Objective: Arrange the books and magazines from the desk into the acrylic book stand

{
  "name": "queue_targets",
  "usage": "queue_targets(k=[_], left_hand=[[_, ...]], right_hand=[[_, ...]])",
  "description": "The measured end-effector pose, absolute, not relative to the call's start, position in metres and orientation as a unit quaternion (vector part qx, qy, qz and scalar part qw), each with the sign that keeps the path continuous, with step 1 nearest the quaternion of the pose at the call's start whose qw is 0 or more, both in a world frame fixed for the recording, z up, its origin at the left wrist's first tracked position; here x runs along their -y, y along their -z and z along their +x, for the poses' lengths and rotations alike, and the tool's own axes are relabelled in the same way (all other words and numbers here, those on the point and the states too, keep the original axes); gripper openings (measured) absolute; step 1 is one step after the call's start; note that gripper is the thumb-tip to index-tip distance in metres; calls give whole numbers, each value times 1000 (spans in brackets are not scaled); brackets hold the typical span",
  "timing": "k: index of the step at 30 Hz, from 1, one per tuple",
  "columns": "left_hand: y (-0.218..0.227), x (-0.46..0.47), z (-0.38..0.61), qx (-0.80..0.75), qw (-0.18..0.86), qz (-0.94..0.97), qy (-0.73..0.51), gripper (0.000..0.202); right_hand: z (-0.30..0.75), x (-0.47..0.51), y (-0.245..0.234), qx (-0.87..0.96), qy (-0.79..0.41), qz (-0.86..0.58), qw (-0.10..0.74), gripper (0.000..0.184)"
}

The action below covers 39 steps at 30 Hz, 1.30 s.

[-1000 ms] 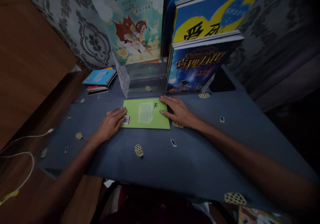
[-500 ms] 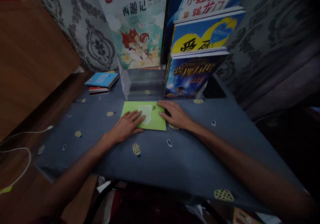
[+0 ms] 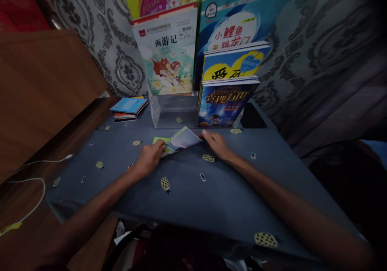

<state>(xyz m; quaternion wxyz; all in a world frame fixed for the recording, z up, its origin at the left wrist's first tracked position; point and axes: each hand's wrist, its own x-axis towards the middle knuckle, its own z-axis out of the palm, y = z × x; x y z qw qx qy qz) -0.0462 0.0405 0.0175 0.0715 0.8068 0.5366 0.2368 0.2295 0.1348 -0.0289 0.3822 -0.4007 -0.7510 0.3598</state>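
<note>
A thin book (image 3: 184, 139) with green at its left is tilted up off the table, a pale grey-blue picture side facing me. My left hand (image 3: 150, 157) is closed on its left part, thumb on top. At its right corner my right hand (image 3: 215, 143) is closed, the fingertips pinching the corner. The book's underside is out of sight. Just behind stands a clear display rack (image 3: 177, 118) with upright books, among them a dark blue book (image 3: 222, 106) and a white-and-teal book (image 3: 172, 57).
A small stack of books (image 3: 128, 105) topped by a light blue one lies at the table's far left. A dark flat item (image 3: 253, 116) rests right of the rack. The table (image 3: 181, 206) has a blue cloth with pineapple prints. A white cable (image 3: 44, 190) hangs at left.
The book lay flat, green side up, under both spread hands. Now it is raised and tilted, with both hands closed on it. The view has tipped upward, showing more of the upper books.
</note>
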Motion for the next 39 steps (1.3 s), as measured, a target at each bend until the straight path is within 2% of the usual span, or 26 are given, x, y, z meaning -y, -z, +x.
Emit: queue_targets(k=[4,9,12,16,20,24,31,39], left_hand=[[-36,-39,-49,-552,237,692,-400,41],[-46,-45,-48,-537,438,489,-530,49],[-39,-48,-48,-546,481,442,-525,50],[-17,-51,-59,-640,375,546,-391,40],[-2,-52,-73,-681,211,639,-289,12],[1,-60,-75,-646,63,734,-201,22],[12,-86,-70,-574,14,793,-204,29],[18,-95,-66,-547,-5,811,-206,31]], right_hand=[[219,-128,24,615,-547,-355,444,80],[204,-105,5,599,-604,-286,441,50],[201,-94,-6,575,-642,-285,419,41],[204,-96,-2,591,-640,-338,357,40],[208,-105,17,666,-513,-427,332,38],[210,-106,24,721,-433,-436,320,25],[206,-95,20,784,-276,-448,329,18],[207,-92,25,794,-243,-433,351,21]])
